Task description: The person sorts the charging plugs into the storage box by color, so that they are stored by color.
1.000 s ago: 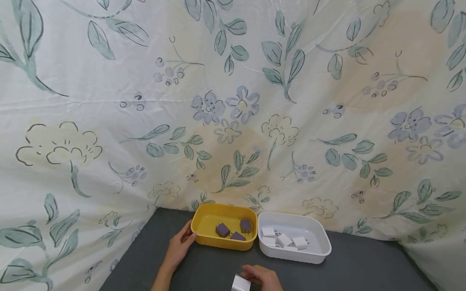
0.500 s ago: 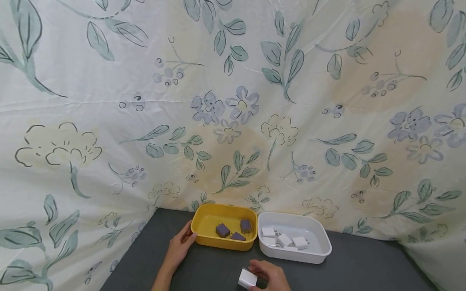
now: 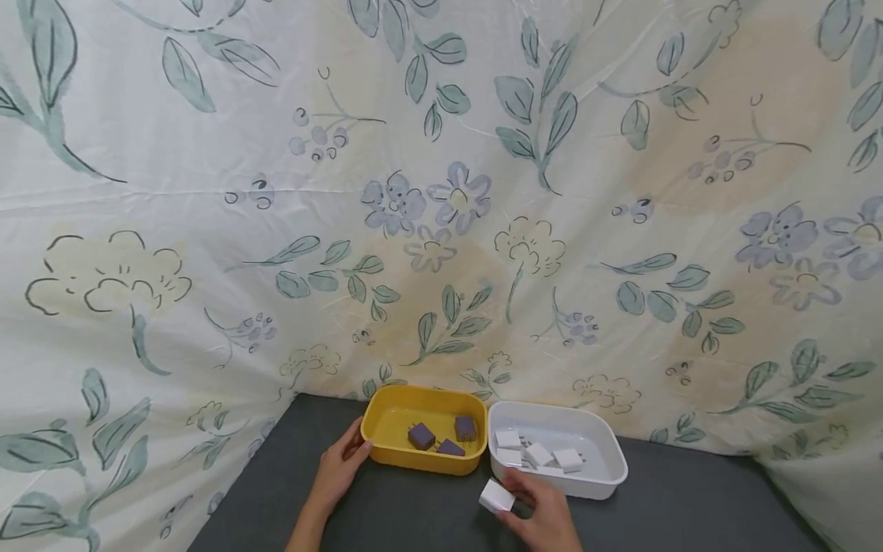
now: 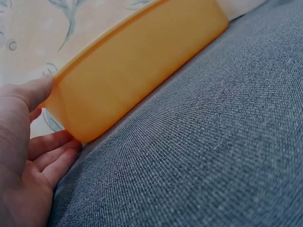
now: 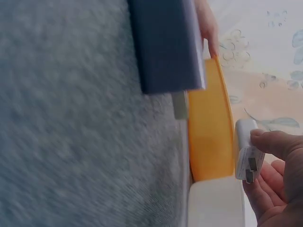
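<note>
My right hand (image 3: 541, 512) pinches a white plug-in charger (image 3: 497, 497) just in front of the white bin (image 3: 607, 484). In the right wrist view, the thumb lies on the charger's side and its two prongs point away from the hand. At the left end of the yellow bin (image 3: 393, 458), my left hand (image 3: 341, 464) grips the corner. The left wrist view has its thumb at the rim and its fingers by the bottom corner. Several white chargers (image 3: 538, 455) lie in the white bin; purple chargers (image 3: 421, 436) lie in the yellow one.
The two bins stand side by side on a dark grey cloth-covered table (image 3: 407, 514). Behind them hangs a floral curtain (image 3: 441, 307). Close to the right wrist camera is a dark purple block (image 5: 168, 52) with a metal prong, partly cut off.
My right hand has carried the white charger up and to the right, from the front edge of the head view to the white bin's near side. The left hand has stayed put.
</note>
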